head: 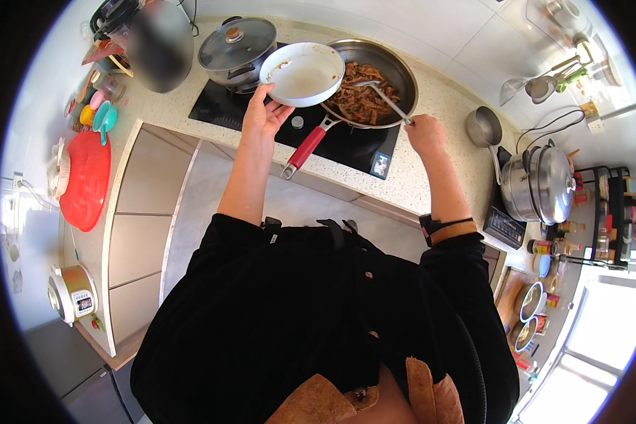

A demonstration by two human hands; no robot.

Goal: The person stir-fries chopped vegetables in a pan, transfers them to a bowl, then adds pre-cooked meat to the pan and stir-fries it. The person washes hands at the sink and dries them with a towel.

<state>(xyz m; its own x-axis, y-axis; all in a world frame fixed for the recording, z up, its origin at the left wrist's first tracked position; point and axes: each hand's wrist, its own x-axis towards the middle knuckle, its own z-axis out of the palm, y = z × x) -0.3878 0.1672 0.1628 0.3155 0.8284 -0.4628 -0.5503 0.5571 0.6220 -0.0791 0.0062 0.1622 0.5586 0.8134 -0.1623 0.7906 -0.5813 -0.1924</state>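
Observation:
My left hand [265, 113] grips the rim of a white bowl [303, 77], tilted beside the left edge of a frying pan [406, 79]. Brown specks of food cling to the bowl's inner wall. In the pan lies a heap of cooked sliced meat with bits of green [364, 103]. My right hand [425, 135] is closed around the handle of a metal spatula [392, 102], whose blade rests in the food. The pan's red handle [308, 147] points toward me over the front of the black cooktop [350, 146].
A lidded pot [237, 53] stands left of the bowl. On the right are a small saucepan [482, 126] and a steel steamer pot [540, 183] on a second cooker [503, 227]. Leftward sit a red plastic cover [87, 180], a turquoise scoop [104, 116] and a rice cooker [74, 294].

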